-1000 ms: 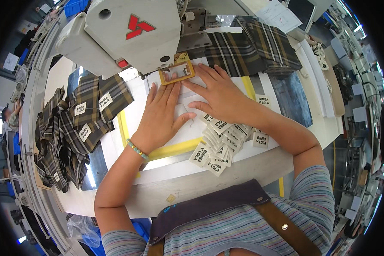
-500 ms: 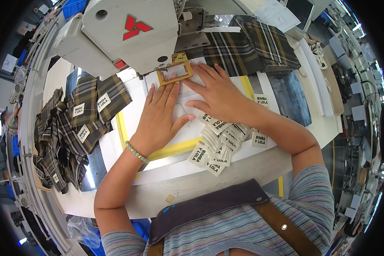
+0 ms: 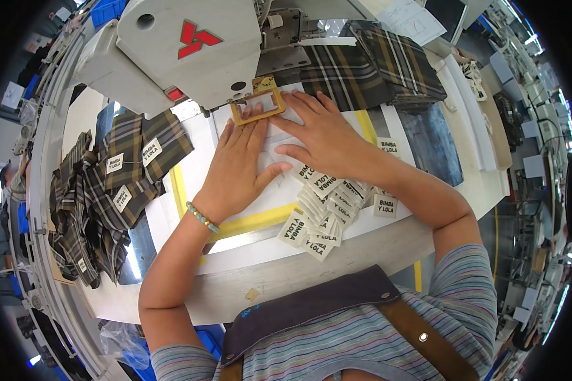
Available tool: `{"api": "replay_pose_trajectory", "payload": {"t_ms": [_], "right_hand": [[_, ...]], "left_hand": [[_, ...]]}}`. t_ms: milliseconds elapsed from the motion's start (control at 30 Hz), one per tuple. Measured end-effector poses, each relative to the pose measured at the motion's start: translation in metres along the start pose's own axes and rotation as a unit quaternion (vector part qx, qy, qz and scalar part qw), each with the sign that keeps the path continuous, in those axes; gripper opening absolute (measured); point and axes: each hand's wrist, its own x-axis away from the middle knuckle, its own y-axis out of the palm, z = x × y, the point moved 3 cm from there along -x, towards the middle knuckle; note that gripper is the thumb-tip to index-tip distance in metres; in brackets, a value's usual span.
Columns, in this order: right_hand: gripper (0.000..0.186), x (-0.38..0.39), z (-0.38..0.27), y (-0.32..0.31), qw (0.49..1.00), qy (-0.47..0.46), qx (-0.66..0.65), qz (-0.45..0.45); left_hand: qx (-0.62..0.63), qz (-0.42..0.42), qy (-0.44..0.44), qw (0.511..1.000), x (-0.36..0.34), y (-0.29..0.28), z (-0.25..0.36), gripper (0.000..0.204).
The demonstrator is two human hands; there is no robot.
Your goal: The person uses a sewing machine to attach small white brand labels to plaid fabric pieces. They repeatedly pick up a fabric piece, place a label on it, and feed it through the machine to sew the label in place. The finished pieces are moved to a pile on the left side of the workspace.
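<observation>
My left hand (image 3: 236, 170) lies flat, fingers stretched forward. Its fingertips reach the near edge of a yellow rectangular clamp frame (image 3: 277, 114) under the sewing machine head (image 3: 190, 60), and some show through the frame's opening. To the right of the frame, my right hand (image 3: 324, 134) rests palm down with fingers spread. Both hands press on a white sheet (image 3: 219, 208) edged with yellow tape (image 3: 254, 220). No held object shows in either hand. Beside my right wrist lies a loose pile of small cream fabric labels (image 3: 318, 216) with dark print.
Plaid fabric pieces (image 3: 102, 203), several bearing labels, hang in a heap at the left. Stacked plaid panels (image 3: 400, 70) lie at the far right. A single label (image 3: 385, 205) sits right of the pile. A clear plastic bag (image 3: 122, 343) hangs below the table's front left.
My left fingertips show slightly more inside the clamp frame. The whole view has shifted a little; my right hand stays spread beside the frame.
</observation>
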Motion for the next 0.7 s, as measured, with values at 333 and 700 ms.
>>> {"api": "replay_pose_trajectory", "payload": {"t_ms": [333,700], "right_hand": [[0.033,0.007,0.047,-0.077,0.982,0.067,0.147,-0.099],[0.012,0.036,0.087,-0.057,0.972,-0.033,0.234,-0.007]], "left_hand": [[0.026,-0.016,-0.013,0.999,0.009,-0.007,0.009,0.089],[0.041,0.035,0.082,0.995,0.01,-0.019,0.054,0.064]]}}
